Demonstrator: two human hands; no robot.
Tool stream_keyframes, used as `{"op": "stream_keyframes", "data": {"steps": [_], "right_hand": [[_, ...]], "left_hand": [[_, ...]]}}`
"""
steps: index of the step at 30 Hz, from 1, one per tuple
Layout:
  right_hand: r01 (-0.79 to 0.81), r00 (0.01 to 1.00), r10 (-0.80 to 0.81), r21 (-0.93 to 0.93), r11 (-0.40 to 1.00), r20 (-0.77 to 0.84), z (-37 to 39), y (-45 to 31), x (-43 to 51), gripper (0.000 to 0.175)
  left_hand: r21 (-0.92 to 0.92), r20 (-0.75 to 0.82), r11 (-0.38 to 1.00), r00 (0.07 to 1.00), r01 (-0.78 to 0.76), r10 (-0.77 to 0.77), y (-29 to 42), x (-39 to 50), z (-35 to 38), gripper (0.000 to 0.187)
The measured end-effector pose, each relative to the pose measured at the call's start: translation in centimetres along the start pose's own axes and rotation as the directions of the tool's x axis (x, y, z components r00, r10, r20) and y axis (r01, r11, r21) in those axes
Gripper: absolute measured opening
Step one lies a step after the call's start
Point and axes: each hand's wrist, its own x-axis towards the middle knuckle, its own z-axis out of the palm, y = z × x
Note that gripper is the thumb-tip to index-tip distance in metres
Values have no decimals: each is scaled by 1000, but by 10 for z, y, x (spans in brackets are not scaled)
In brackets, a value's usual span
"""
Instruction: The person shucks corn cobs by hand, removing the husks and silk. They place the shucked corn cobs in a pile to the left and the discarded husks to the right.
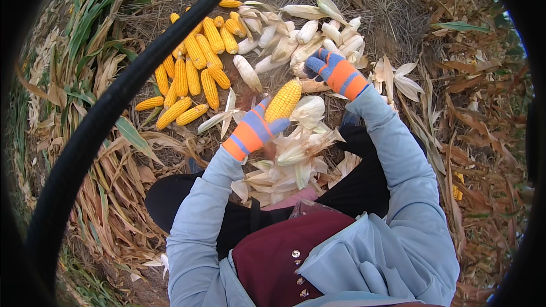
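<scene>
My left hand [254, 130], in an orange and blue-grey striped knit glove, holds a husked ear of yellow corn [283, 100] by its lower end, tip pointing up and to the right. My right hand [337, 73], gloved alike, is over the near side of a pile of ears still in pale husks [294, 47]. Its fingers are bent, and whether they grip anything is hidden. Below both hands, stripped corn husks [298, 157] lie heaped between my legs. Bare yellow cobs [194, 51] lie in a group at the upper left.
A black cable or strap [128, 81] crosses the view on the left, close to the camera. Dry corn stalks and leaves [115, 170] lie at left, with more dry leaves [482, 136] at right. Loose husk pieces [399, 76] lie right of the pile.
</scene>
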Motion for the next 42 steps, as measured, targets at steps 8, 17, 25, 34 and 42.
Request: {"op": "stream_keyframes", "data": {"steps": [8, 17, 25, 34, 42], "right_hand": [[-125, 982, 53, 409, 904, 183, 21, -22, -5, 28], [-316, 947, 317, 302, 900, 45, 18, -10, 3, 40], [-384, 923, 334, 523, 761, 192, 25, -1, 9, 36], [-6, 859, 150, -283, 959, 490, 33, -11, -13, 36], [-205, 978, 184, 318, 925, 96, 22, -5, 2, 37]], "left_hand": [[-559, -16, 820, 987, 121, -157, -30, 9, -5, 45], [-7, -329, 993, 938, -119, 110, -28, 13, -22, 68], [-296, -322, 948, 947, -116, 15, -20, 16, -11, 60], [-683, -87, 730, 996, -43, -23, -8, 9, -28, 47], [-665, 45, 733, 986, 147, -157, -6, 8, -21, 47]]}}
